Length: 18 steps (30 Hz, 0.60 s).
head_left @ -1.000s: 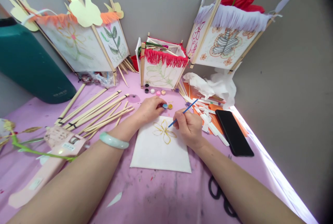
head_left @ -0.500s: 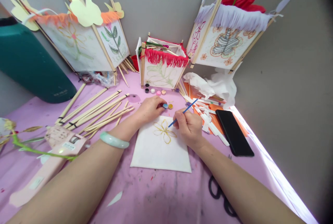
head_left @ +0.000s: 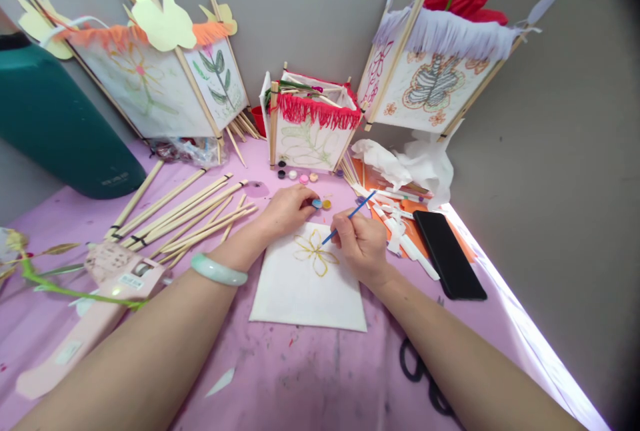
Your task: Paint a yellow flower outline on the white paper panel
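Observation:
A white square panel (head_left: 310, 297) lies flat on the purple tablecloth, with a yellow flower outline (head_left: 317, 254) on its upper half. My right hand (head_left: 361, 241) is closed around a thin blue brush (head_left: 356, 211), whose tip is at the flower near its centre. At the panel's top edge, the fingers of my left hand (head_left: 293, 207) pinch a small blue paint pot (head_left: 317, 204). A yellow paint pot (head_left: 327, 205) stands just right of it.
Wooden sticks (head_left: 190, 217) and a pink glue gun (head_left: 115, 291) lie at the left, below a green bottle (head_left: 65, 124). Decorated lanterns (head_left: 305, 144) stand behind. A black phone (head_left: 450, 254), paper scraps (head_left: 407, 241) and scissors (head_left: 415, 361) are at the right.
The whole view has shifted very slightly. Both hands, the brush and the panel look nearly the same as before.

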{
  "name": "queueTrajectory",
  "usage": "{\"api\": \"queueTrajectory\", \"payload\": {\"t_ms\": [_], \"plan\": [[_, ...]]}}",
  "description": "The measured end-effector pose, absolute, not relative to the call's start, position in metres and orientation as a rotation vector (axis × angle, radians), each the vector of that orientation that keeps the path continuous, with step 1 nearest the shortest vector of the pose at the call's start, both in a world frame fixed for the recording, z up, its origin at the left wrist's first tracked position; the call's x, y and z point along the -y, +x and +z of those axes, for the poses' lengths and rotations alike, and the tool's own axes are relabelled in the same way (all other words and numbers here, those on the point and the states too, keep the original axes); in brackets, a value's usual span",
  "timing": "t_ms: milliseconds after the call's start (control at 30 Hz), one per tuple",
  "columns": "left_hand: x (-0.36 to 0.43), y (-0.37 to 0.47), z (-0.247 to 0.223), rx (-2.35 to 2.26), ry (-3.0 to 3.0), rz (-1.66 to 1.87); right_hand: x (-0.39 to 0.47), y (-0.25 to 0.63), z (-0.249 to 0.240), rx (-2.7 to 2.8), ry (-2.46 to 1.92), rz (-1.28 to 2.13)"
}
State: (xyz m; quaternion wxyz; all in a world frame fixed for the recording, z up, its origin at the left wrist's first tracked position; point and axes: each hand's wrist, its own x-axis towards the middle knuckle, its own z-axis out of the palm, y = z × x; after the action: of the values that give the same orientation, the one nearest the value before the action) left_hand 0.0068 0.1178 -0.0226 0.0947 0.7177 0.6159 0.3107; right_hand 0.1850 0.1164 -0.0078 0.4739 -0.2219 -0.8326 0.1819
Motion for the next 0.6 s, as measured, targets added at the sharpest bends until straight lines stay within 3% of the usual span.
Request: {"api": "queueTrajectory", "payload": {"t_ms": [600], "plan": [[-0.1187,0.0066,-0.0230,-1.840,2.139,0.905,-0.1154,0.1862,-0.0057,1.989,-0.598,0.423]]}}
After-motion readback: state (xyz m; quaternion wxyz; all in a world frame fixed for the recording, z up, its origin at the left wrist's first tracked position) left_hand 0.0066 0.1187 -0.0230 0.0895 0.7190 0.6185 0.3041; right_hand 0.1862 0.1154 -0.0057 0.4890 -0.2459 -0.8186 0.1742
